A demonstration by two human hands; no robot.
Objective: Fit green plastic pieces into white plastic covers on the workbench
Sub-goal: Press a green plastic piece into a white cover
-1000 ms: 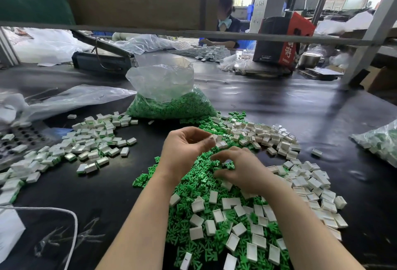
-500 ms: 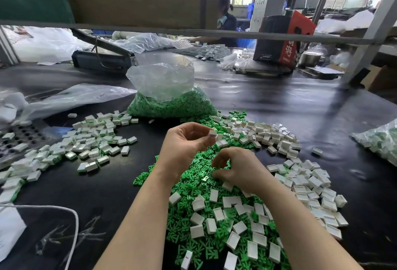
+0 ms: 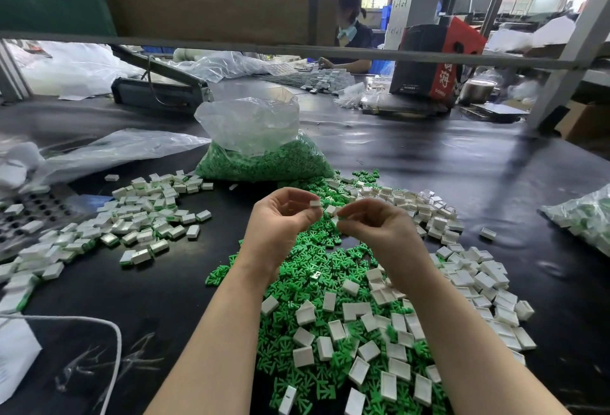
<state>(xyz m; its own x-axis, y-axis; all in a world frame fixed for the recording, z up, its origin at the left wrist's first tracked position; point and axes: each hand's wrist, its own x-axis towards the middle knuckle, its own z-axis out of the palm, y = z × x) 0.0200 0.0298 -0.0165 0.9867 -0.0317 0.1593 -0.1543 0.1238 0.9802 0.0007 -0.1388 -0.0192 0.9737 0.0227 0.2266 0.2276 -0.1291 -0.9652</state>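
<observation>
Left hand (image 3: 284, 216) fingers pinching white cover (image 3: 314, 203), right hand (image 3: 373, 223) fingers curled, contents unclear, box (image 3: 435, 61) lettering unreadable

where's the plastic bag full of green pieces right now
In the head view, the clear plastic bag of green pieces stands upright on the black workbench, centre and beyond both hands, at the far end of the loose green pile.
</observation>
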